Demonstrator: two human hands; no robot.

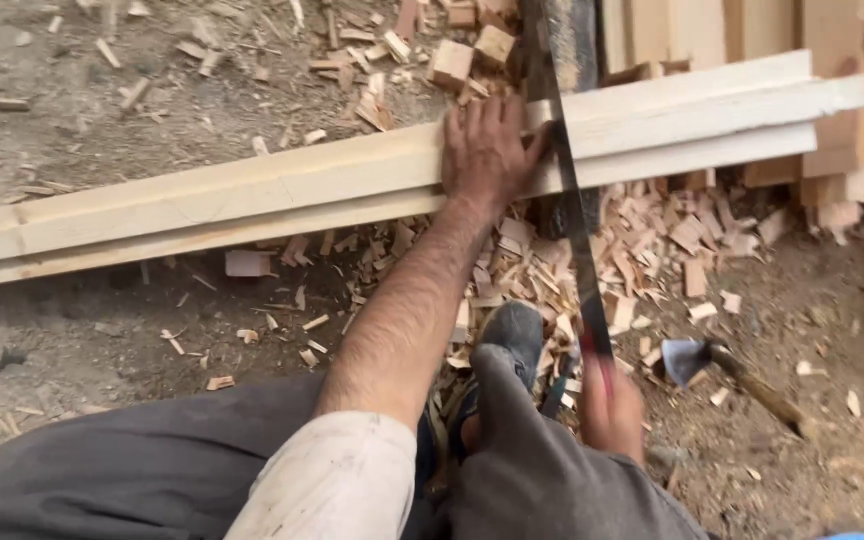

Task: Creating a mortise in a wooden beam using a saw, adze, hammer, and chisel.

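Bare dirt ground (82, 140) spreads under everything, littered with wood chips (652, 235) and small offcut blocks (450, 62), thickest near the middle and right of the view. Long pale planks (252, 195) lie stacked across the scene, running from the lower left up toward the upper right, and more boards (832, 90) stand or lean behind their right end. The person's left hand (487, 150) presses flat on top of the planks, fingers spread wide and pointing away, gripping nothing, only bearing down on the wood. Just beside its thumb a saw (574, 215) crosses the planks, its dark blade slanting from the top of the view down toward the person. The right hand (612, 405) is closed around the saw's handle low in the view, its fingers wrapped tight; the handle itself is mostly hidden by the hand. A shoe (512, 335) rests among the chips between the two arms, near the blade. To the right of the right hand an adze (722, 365) lies on the ground, its metal head toward the saw and its wooden handle pointing away to the right, untouched by either hand
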